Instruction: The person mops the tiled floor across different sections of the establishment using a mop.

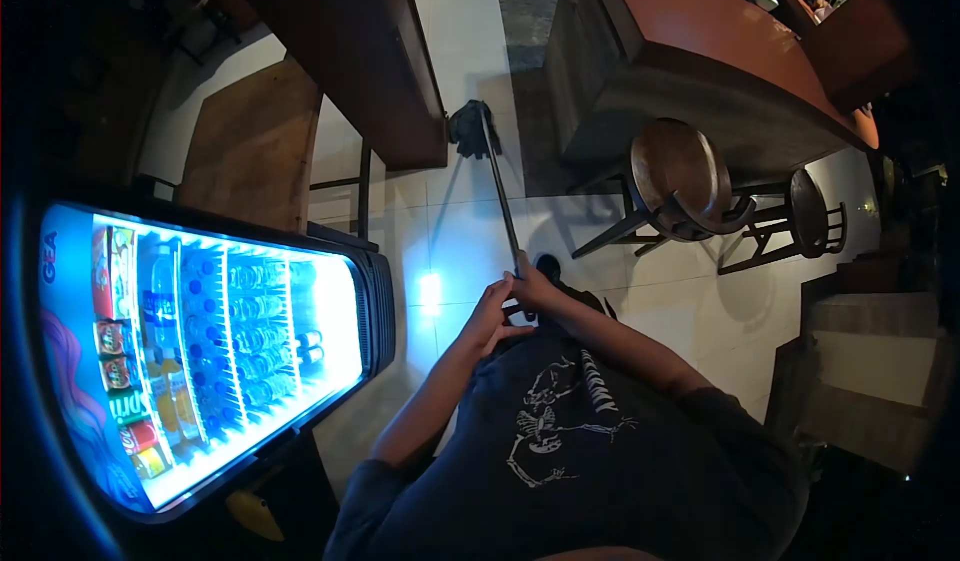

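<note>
A mop with a long dark handle (502, 196) reaches away from my body, and its dark head (473, 129) rests on the pale tiled floor (405, 221). My right hand (535, 289) is wrapped round the handle near its upper end, in front of my dark shirt. Just left of it, my left hand (490, 316) is at the end of the handle, its upper fingers against the handle and my right hand. What its palm holds, if anything, is not clear.
A lit drinks fridge (375, 306) stands close on the left, with a wooden table (250, 146) beyond it. A dark wooden partition (360, 51) borders the mop head. Right are a counter (720, 36), a round stool (680, 176) and another chair (808, 211).
</note>
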Demonstrator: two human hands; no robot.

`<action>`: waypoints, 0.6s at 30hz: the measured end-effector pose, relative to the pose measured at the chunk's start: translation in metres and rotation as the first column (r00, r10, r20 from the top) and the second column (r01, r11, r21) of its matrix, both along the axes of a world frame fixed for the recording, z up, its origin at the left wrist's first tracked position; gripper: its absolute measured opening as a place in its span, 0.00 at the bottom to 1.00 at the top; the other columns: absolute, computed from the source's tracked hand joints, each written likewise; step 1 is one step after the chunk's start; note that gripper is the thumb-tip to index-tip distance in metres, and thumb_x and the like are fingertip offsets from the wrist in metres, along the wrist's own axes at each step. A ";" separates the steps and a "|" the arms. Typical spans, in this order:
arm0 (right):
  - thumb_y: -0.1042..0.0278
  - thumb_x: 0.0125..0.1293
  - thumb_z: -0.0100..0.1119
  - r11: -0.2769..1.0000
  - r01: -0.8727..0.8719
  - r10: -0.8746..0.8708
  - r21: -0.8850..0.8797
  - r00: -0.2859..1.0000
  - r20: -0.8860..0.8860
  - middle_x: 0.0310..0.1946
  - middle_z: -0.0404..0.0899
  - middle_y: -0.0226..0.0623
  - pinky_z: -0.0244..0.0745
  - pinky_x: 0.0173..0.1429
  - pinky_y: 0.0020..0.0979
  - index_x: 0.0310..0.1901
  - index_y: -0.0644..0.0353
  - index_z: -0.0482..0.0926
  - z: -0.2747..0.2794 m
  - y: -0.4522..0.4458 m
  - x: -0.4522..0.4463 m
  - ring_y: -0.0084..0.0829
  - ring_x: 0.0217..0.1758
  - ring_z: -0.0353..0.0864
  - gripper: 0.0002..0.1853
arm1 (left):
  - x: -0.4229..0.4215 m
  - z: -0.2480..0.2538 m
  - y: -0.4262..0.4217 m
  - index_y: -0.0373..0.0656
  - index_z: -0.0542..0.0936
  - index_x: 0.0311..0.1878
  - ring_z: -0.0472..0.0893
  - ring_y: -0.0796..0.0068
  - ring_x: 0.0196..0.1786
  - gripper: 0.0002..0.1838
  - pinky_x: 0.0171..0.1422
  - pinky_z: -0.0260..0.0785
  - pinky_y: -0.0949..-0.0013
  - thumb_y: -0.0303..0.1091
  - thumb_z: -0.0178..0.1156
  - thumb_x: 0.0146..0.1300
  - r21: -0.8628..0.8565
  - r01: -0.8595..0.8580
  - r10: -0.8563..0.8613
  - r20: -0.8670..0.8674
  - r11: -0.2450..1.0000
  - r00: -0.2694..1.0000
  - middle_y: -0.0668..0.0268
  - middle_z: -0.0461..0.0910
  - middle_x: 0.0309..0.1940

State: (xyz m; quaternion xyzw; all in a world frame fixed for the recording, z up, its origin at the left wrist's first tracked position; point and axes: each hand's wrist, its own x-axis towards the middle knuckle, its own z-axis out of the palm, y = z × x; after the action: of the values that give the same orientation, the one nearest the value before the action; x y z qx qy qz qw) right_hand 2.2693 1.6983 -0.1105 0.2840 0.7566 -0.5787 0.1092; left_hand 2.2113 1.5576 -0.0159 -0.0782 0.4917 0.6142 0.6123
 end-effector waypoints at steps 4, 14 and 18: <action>0.56 0.71 0.53 0.988 -0.107 0.122 -0.114 0.984 0.131 0.36 0.82 0.59 0.80 0.35 0.44 0.67 0.72 0.50 0.018 0.007 -0.048 0.55 0.33 0.84 0.35 | -0.013 -0.017 0.015 0.41 0.60 0.71 0.81 0.70 0.37 0.39 0.35 0.78 0.64 0.60 0.55 0.70 -0.182 -0.101 0.055 -0.243 0.978 0.969 0.59 0.77 0.44; 0.75 0.49 0.64 0.617 -0.319 0.663 0.720 0.703 -0.257 0.60 0.72 0.44 0.72 0.62 0.49 0.61 0.53 0.76 0.043 0.118 -0.121 0.49 0.68 0.68 0.32 | -0.064 -0.007 0.063 0.39 0.69 0.62 0.80 0.58 0.43 0.25 0.51 0.72 0.58 0.39 0.62 0.67 -0.412 0.022 -0.351 -0.747 0.911 0.565 0.54 0.79 0.39; 0.59 0.54 0.66 0.450 -0.472 0.842 0.758 0.508 -0.184 0.41 0.81 0.39 0.65 0.67 0.49 0.34 0.55 0.84 0.042 0.149 -0.162 0.43 0.57 0.77 0.10 | -0.085 0.031 0.117 0.38 0.69 0.62 0.80 0.59 0.45 0.24 0.53 0.71 0.58 0.36 0.62 0.66 -0.400 0.044 -0.335 -0.698 0.916 0.633 0.53 0.80 0.40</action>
State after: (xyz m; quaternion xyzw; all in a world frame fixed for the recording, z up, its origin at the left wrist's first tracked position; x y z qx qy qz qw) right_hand 2.1071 1.8469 -0.0683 -0.2078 0.9450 -0.2519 0.0179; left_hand 2.1264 1.6743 0.0151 0.1305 0.8059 0.4253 0.3907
